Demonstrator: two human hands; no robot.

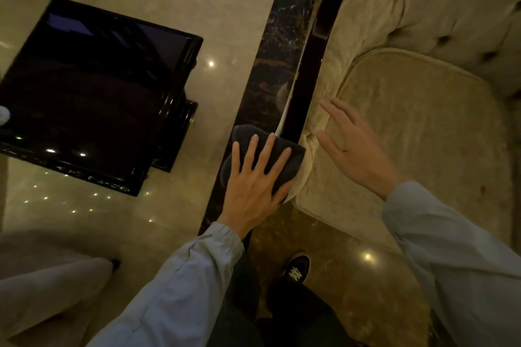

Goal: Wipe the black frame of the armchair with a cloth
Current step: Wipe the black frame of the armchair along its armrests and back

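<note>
The armchair's glossy black frame (311, 65) runs as a curved rail along the top of the left arm, from the top of the view down to the arm's front end. A dark folded cloth (248, 135) lies over that front end. My left hand (258, 177) presses flat on the cloth, fingers spread, thumb wrapped around its right side. My right hand (355, 146) hovers open with fingers apart, just right of the rail, over the beige padded arm and seat cushion (417, 127). The frame's end under the cloth is hidden.
A glossy black square side table (93, 93) stands to the left on the polished marble floor, with a dark marble floor strip (279, 36) between it and the chair. Another upholstered seat (48, 279) shows at lower left. My black shoe (296, 267) is below the chair.
</note>
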